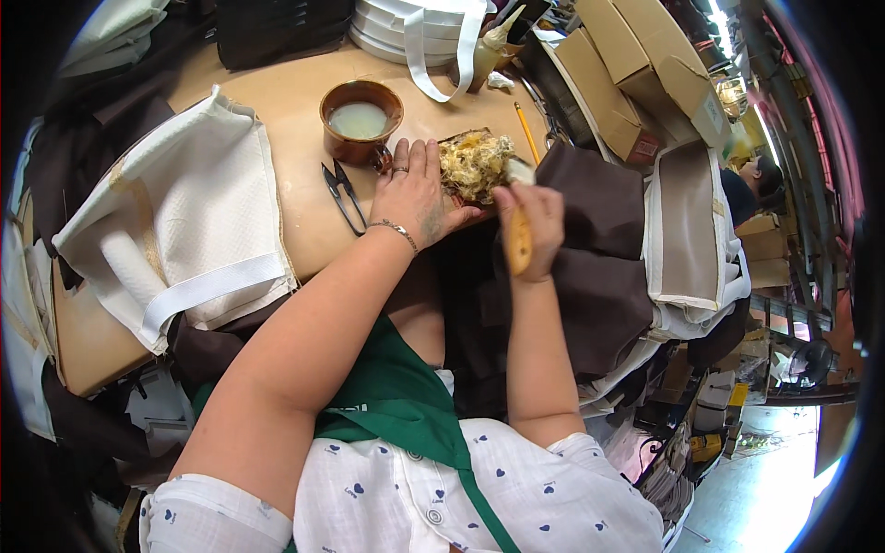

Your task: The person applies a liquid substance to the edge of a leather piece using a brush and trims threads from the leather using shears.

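My left hand (415, 194) lies with fingers stretched out against the left side of a crusted board (470, 166), which is covered in matted, yellowish, glue-like material. My right hand (539, 221) grips the wooden handle of a brush (518, 235), its pale head at the board's right side and slightly blurred. A brown mug (362, 120) with cloudy pale liquid stands just above my left hand. Black thread snips (343, 198) lie to the left of that hand.
Cream fabric pieces (184, 221) lie left, dark brown fabric (590, 212) right, beside a cream-edged piece (684, 230). Behind are white straps (415, 41), a glue bottle (484, 60), a pencil (526, 131) and cardboard boxes (636, 74). Another person (751, 189) is at far right.
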The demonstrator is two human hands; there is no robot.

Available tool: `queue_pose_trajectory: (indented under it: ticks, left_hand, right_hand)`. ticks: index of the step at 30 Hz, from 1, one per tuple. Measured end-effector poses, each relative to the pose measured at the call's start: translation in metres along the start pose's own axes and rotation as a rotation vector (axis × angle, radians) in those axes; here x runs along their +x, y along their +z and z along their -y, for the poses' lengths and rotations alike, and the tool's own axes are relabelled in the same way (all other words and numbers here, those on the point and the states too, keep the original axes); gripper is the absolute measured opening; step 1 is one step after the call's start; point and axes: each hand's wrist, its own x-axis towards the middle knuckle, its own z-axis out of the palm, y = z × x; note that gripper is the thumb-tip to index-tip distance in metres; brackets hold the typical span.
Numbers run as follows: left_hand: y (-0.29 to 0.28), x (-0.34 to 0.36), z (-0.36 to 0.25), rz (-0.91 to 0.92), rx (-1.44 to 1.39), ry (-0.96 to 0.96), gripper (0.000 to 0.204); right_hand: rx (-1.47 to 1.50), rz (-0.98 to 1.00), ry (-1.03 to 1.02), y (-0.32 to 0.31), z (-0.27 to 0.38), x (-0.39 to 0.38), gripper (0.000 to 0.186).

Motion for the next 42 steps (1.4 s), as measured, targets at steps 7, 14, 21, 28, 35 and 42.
queue_pose_trajectory:
  ticks: [7,14,21,28,35,42]
  left_hand:
    - [0.002,0.002,0.002,-0.012,0.004,-0.033,0.089]
    - [0.003,0.000,0.005,-0.061,-0.003,-0.010,0.094]
    - [0.002,-0.001,0.005,-0.016,-0.004,-0.004,0.099]
    - [0.001,0.000,0.005,-0.008,0.015,-0.009,0.103]
    - [-0.003,0.000,0.002,0.032,0.002,-0.017,0.099]
    - [-0.001,-0.001,0.005,0.025,0.008,-0.012,0.097]
  right_hand:
    - [0.010,0.099,-0.139,-0.020,0.036,-0.025,0.019]
    - [0.780,-0.250,0.826,-0.071,0.023,0.024,0.024]
    - [0.940,-0.330,1.047,-0.064,0.012,0.020,0.032]
    - [0.935,-0.271,1.016,-0.057,0.009,0.016,0.033]
    - [0.857,-0.199,0.926,-0.044,0.013,0.011,0.018]
    - [0.888,-0.230,0.937,-0.042,0.017,0.012,0.015]
